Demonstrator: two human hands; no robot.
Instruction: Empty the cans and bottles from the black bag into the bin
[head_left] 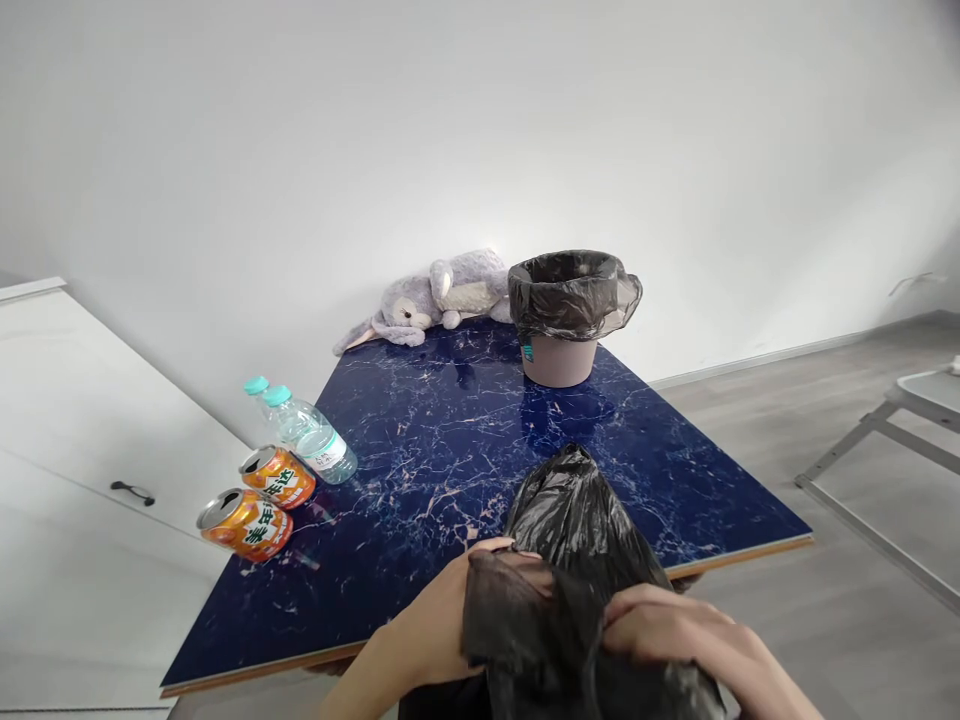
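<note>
A black plastic bag [574,520] lies partly on the table's near edge, its far end pointed and its near end bunched up close to me. My left hand [457,600] is closed on the bag's near end, some fingers showing dimly through the thin film. On the other side, my right hand [675,625] grips the bunched plastic with curled fingers. Both hands are at the front edge of the blue marble-patterned table [420,450]. What lies under the folds is hidden.
A bin [559,362] lined with a black bag stands at the back right. A plush rabbit [442,295] lies beside it. Two orange cans [251,525] and two clear bottles [319,440] line the left edge. A white cabinet [97,480] stands left; a metal-framed stand [885,440] is right.
</note>
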